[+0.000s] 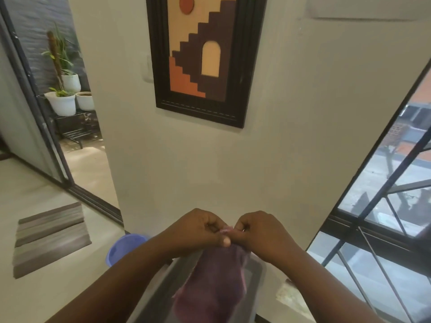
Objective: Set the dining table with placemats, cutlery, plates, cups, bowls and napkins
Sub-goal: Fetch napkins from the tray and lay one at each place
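The napkin (217, 283), a purple cloth, hangs from both hands in front of the person, its top edge pinched between them and the rest drooping down over a grey tray-like surface (254, 278) below the wrists. Far to the left of the left hand a striped grey mat (50, 238) lies on the floor, and just beside the left forearm, lower down, stands a blue plastic basin (123, 247). The left hand (200, 229) has its fingers curled, thumb and fingertips gripping the cloth's upper edge. The right hand (261, 234), touching the left at the fingertips, pinches the same edge, though blur hides exactly how much cloth it holds. Above both hands a framed picture (203, 57) hangs on the wall; to the right of the right hand is a barred window (377, 229).
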